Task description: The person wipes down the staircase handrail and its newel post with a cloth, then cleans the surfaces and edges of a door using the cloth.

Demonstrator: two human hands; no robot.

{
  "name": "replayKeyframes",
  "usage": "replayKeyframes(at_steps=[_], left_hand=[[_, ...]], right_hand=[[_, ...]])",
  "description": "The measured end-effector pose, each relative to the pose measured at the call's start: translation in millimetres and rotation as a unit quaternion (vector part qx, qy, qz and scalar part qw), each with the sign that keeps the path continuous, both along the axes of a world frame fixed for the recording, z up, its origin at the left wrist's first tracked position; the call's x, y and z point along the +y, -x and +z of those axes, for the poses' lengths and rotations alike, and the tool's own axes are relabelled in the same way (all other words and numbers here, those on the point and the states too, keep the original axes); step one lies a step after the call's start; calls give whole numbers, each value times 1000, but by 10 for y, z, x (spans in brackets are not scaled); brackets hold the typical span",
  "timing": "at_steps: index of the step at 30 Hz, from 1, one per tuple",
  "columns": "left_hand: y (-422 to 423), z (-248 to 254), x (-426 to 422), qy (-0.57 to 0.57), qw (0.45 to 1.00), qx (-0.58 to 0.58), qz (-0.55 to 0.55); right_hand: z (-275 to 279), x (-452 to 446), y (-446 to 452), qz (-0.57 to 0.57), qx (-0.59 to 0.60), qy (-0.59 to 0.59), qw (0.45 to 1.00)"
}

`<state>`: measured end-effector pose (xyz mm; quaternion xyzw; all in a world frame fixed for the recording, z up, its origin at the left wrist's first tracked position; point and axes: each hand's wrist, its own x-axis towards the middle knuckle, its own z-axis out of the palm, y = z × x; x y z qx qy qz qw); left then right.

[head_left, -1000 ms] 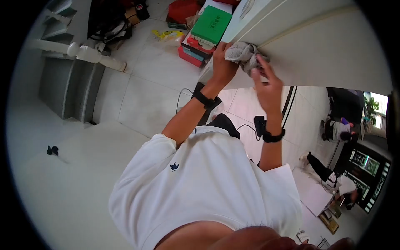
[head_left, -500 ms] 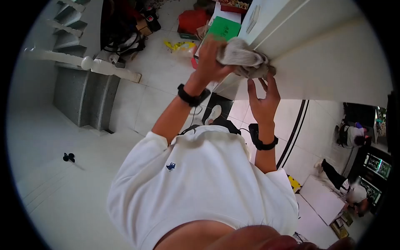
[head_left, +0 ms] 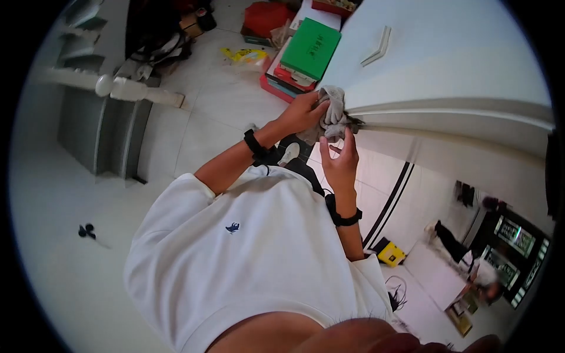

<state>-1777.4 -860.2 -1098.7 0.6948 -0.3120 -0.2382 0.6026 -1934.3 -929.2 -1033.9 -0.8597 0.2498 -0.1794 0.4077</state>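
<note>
A crumpled grey cloth [head_left: 333,106] is bunched against the edge of the white door or panel [head_left: 435,70]. My left hand [head_left: 305,112] is closed around the cloth's left side. From below, my right hand [head_left: 341,165] reaches up to it, thumb and fingertips bent against its lower right part with a gap between them. A small dark piece by the right fingertips is too small to make out. Both wrists carry black bands.
A green box [head_left: 311,49] tops a stack of boxes beside the door. A white handle [head_left: 376,47] is on the door face. Stairs with a white railing [head_left: 129,89] rise at left. Another person [head_left: 484,275] is at far right, near a yellow case [head_left: 391,253].
The view has turned, showing more of the door face and its handle. Both hands and the cloth have shifted left and down in the picture, and the left hand sits lower on the cloth.
</note>
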Motion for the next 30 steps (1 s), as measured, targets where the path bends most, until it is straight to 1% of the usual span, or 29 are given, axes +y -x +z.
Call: replayKeyframes(at_steps=[1, 2, 3, 4, 5, 6, 7, 8, 10, 11, 13, 14, 15, 16, 18, 19, 20, 21, 22, 23, 24, 25, 26, 27, 28, 29, 30], left_hand=[[-2, -31, -5, 11, 999, -26, 15], [-16, 61, 18, 14, 1000, -18, 0], [-77, 163, 17, 16, 999, -30, -23], [-147, 344, 25, 19, 998, -45, -45], [-198, 557, 5, 23, 997, -40, -56], [-223, 812, -28, 71, 993, -52, -76], [-265, 1024, -61, 119, 986, -65, -95], [-316, 1179, -109, 151, 978, -111, -92], [-408, 1387, -124, 118, 972, -168, -114], [-439, 1361, -120, 123, 972, -163, -118], [-470, 1219, -126, 103, 972, -128, -166], [-454, 1131, -126, 104, 972, -122, -169], [-447, 1011, -125, 74, 975, -114, -177], [-467, 866, -117, 44, 975, -109, -186], [-501, 493, -109, 29, 973, -118, -198], [-485, 314, -114, 11, 972, -123, -200], [-505, 162, -111, -16, 973, -80, -215], [-514, 17, -132, -35, 971, -74, -225], [-511, -15, -120, -54, 968, -72, -233], [-488, -36, -124, -52, 969, -74, -231], [-468, -43, -167, -21, 969, -92, -228], [-435, 1, -188, 9, 968, -111, -226], [-418, 259, -162, 39, 970, -81, -224], [-418, 657, -116, 68, 972, -48, -222], [-407, 949, -93, 106, 968, -46, -221], [-390, 1222, -51, 140, 967, -49, -206], [-343, 1307, -56, 137, 968, -49, -204]], right_hand=[[-36, 72, -26, -20, -2, 5, 1000], [-43, 168, -45, -39, -1, 12, 999], [-5, 243, -87, -47, -37, 65, 996], [83, 287, -123, -57, -31, 71, 995], [201, 315, -174, -89, -98, 154, 979], [335, 353, -230, -119, -162, 236, 951], [474, 377, -319, -157, -208, 246, 934], [621, 370, -423, -193, -254, 254, 913], [861, 372, -546, -250, -154, 297, 908], [862, 341, -623, -277, -152, 331, 889], [729, 262, -669, -287, -133, 358, 879], [662, 275, -661, -296, -118, 379, 869], [615, 340, -678, -322, -89, 343, 878], [519, 369, -707, -328, -87, 344, 876], [273, 388, -738, -310, -82, 322, 891], [171, 402, -732, -308, -59, 327, 892], [169, 452, -770, -299, -43, 329, 895], [143, 494, -799, -302, -35, 311, 900], [140, 533, -805, -305, -32, 292, 906], [206, 571, -804, -292, -12, 299, 908], [263, 577, -776, -272, -16, 284, 919], [362, 594, -737, -285, -25, 294, 912], [484, 592, -701, -298, -32, 304, 904], [637, 572, -711, -317, -102, 315, 889], [825, 569, -742, -336, -171, 323, 868], [1096, 592, -777, -318, -116, 375, 863], [1305, 599, -784, -295, -61, 426, 853]])
